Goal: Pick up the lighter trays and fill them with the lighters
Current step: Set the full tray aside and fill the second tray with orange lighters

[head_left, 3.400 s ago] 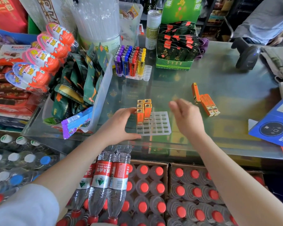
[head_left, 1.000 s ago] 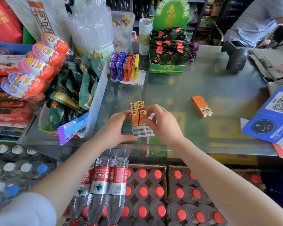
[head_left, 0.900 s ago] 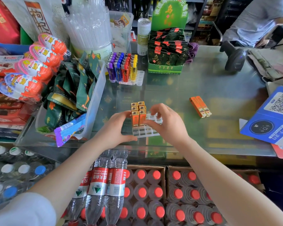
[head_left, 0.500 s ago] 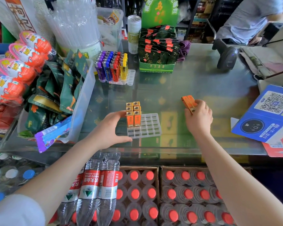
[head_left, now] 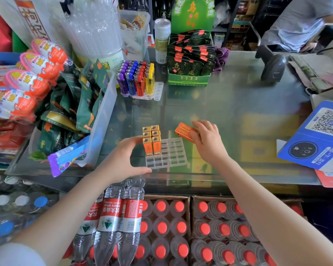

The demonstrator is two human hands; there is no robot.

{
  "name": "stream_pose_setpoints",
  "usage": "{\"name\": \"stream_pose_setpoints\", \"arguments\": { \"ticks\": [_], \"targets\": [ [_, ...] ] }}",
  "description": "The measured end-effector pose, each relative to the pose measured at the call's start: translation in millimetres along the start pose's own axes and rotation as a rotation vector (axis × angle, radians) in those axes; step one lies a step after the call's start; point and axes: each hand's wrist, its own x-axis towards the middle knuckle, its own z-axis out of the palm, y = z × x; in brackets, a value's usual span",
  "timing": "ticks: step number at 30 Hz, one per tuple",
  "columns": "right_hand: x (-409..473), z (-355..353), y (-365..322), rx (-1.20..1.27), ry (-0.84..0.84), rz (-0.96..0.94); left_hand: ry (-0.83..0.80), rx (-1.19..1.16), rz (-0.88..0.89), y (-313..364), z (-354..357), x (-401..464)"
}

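Observation:
A clear gridded lighter tray [head_left: 171,154] lies on the glass counter near its front edge. Several orange lighters [head_left: 151,140] stand upright in its left columns. My left hand [head_left: 123,160] cups the tray's left side, thumb along the front corner and fingers by the standing lighters. My right hand [head_left: 207,141] holds two orange lighters [head_left: 184,131] lying side by side, just above the tray's far right corner. A second tray [head_left: 142,81] with purple, blue, red and yellow lighters stands farther back.
A clear bin of snack packets [head_left: 96,112] crowds the left. A green tea box [head_left: 188,62] and a barcode scanner [head_left: 273,66] stand at the back. A blue QR card [head_left: 319,135] lies right. Bottled water [head_left: 161,227] sits below the counter edge.
My right hand left the tray, reached right to the two loose orange lighters, took them and carried them back toward the tray. My left hand stayed at the tray's left side.

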Motion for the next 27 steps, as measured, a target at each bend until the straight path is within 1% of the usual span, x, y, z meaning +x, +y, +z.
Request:
{"name": "stream_pose_setpoints", "arguments": {
  "ticks": [2, 4, 6, 12, 15, 17, 18, 20, 21, 25, 27],
  "targets": [
    [1.9, 0.3, -3.1, -0.032, 0.001, 0.034, -0.002, -0.010, -0.007, -2.5, -0.6, -2.4],
    [3.0, -1.4, -7.8, -0.005, -0.010, 0.047, -0.002, -0.016, 0.001, -4.0, 0.0, -3.5],
    [3.7, -6.2, -11.7, 0.039, -0.033, 0.049, -0.004, -0.019, 0.011, -4.2, 0.1, -4.7],
    [4.5, -14.9, -19.7, 0.030, -0.114, 0.076, -0.011, -0.004, 0.020, -5.9, 0.3, -9.8],
    [5.1, -16.0, -22.0, -0.043, -0.106, -0.033, -0.016, -0.012, 0.015, -9.1, 1.3, -9.7],
    [2.1, -17.8, -23.8, -0.112, -0.100, -0.173, -0.022, -0.010, 0.013, -10.4, 1.3, -9.5],
    [-1.0, -18.9, -25.1, -0.104, -0.083, -0.246, -0.022, -0.009, 0.019, -10.6, 1.1, -9.3],
    [-7.9, -20.7, -29.2, -0.027, -0.015, -0.349, -0.014, -0.010, 0.036, -10.9, 1.1, -9.0],
    [-11.8, -21.7, -33.1, 0.031, 0.021, -0.361, -0.008, -0.012, 0.040, -11.5, 1.3, -8.9],
    [-29.0, -21.5, -50.6, 0.271, 0.095, -0.271, 0.019, -0.018, 0.032, -15.3, 4.7, -10.5],
    [-36.7, -21.7, -57.4, 0.407, 0.085, -0.248, 0.033, -0.024, 0.028, -16.6, 6.3, -11.2]
  ]
}}
